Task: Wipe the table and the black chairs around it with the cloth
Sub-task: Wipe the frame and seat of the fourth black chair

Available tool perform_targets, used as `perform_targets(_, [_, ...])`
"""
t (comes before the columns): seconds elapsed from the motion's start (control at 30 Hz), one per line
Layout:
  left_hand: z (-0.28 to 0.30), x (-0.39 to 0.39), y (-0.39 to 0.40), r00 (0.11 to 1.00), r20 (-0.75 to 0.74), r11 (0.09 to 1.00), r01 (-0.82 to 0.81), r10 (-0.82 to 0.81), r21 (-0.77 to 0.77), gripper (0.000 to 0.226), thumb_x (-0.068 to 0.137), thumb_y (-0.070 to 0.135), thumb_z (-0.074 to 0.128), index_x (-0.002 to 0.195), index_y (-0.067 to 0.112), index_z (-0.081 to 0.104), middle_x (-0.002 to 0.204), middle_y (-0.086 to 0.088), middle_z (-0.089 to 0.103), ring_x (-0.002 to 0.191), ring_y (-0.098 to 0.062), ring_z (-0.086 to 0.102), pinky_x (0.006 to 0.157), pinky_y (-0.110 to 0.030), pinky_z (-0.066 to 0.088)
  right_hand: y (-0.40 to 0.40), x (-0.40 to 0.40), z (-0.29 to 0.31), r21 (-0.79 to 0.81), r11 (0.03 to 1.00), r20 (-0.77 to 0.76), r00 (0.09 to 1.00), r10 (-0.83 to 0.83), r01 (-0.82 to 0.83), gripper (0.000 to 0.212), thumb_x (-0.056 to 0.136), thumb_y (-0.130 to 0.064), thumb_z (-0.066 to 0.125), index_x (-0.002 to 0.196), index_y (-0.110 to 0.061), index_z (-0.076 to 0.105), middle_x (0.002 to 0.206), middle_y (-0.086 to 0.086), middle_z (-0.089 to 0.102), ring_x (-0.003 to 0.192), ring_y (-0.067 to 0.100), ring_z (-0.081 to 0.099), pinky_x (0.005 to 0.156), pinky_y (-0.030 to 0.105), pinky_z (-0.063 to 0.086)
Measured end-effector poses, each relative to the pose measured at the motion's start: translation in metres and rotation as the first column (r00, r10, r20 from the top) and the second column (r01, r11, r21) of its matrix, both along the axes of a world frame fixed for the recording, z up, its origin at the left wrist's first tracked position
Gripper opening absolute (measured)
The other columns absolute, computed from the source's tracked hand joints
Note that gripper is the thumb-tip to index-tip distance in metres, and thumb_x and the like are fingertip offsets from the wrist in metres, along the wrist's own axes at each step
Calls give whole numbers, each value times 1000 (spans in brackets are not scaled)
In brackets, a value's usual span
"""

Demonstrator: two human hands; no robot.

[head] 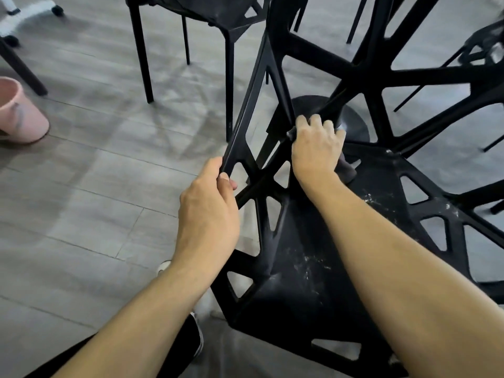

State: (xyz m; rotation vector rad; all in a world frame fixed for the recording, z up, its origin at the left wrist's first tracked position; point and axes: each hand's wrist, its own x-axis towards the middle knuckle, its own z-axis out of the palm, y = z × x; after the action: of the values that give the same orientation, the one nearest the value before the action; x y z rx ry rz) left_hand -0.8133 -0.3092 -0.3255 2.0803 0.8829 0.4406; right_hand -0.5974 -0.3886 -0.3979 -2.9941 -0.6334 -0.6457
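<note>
A black plastic chair [305, 290] with triangular cut-outs fills the lower right; its seat carries white scuff marks. My left hand [210, 205] grips the outer edge of the chair's side frame. My right hand [316, 148] reaches through the frame and holds a dark grey cloth [349, 170] against a strut where the seat meets the backrest. Most of the cloth is hidden under my palm. The table top is out of view; only its round black base [357, 124] shows behind the chair.
Another black chair [212, 20] stands at the top centre, and more chair legs [480, 50] are at the top right. A pink bucket [21, 113] sits on the grey wood floor at the left. My shoe [197, 339] is beside the chair.
</note>
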Motion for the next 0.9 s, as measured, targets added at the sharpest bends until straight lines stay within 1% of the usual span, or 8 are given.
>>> perform_targets(0.1, [0,2,1,1000,-15,1000,1,-1,9,25,105,19,37,115,26,58,86,14,67,87,-19,66,75,-38,54,-3,8,12,-34,998,-132,990,45,-50,24,97,-14,51,119,-13,61,112,10,63,105,37,59,91,50,41])
perform_targets(0.23, [-1,3,0,1000,-23,1000,3,-2,24,26,105,18,36,118,24,58,84,16,66,90,-24,67,80,-44,55,-17,5,17,155,986,-293,951,100,-56,21,98,-24,50,110,-15,65,113,10,60,105,37,60,77,41,40])
perform_targets(0.4, [3,4,-2,999,-49,999,2,0,42,28,105,17,33,120,23,56,88,13,67,89,-24,66,78,-45,54,-22,-55,15,330,943,-360,916,176,-51,22,96,-28,52,109,-15,64,110,9,61,100,34,61,71,35,35])
perform_targets(0.53, [3,2,-5,999,-47,998,-10,13,61,26,104,16,32,116,20,54,89,7,68,86,-27,65,78,-46,54,-29,-107,10,410,908,-361,898,253,-91,19,97,-29,54,108,-14,60,108,6,59,97,31,59,71,35,37])
perform_targets(0.67, [6,2,-7,997,-66,998,-40,43,58,25,103,15,31,113,19,54,89,7,69,87,-27,65,76,-40,52,-28,-142,12,423,902,-360,898,254,-85,27,96,-28,55,116,-11,60,124,15,59,101,35,59,75,43,46])
perform_targets(0.7, [6,3,-8,996,-68,998,-45,49,52,25,103,15,31,113,19,54,90,6,69,86,-27,65,76,-40,52,-31,-153,11,422,902,-343,904,255,-94,25,96,-28,55,113,-11,61,120,16,60,98,35,59,74,43,46])
perform_targets(0.8, [9,0,-12,995,-78,997,-65,68,43,27,102,15,31,115,20,54,93,4,69,88,-28,64,80,-44,54,-42,-183,9,399,909,-287,925,249,-121,17,90,-26,62,101,-12,63,96,10,61,87,33,59,67,42,45])
perform_targets(0.9, [11,-5,-14,992,-98,996,-74,78,42,26,100,13,32,116,16,52,98,0,69,91,-31,62,82,-46,52,-49,-207,11,353,929,-256,943,212,-113,19,81,-23,69,97,-14,65,92,8,61,81,31,59,65,40,44])
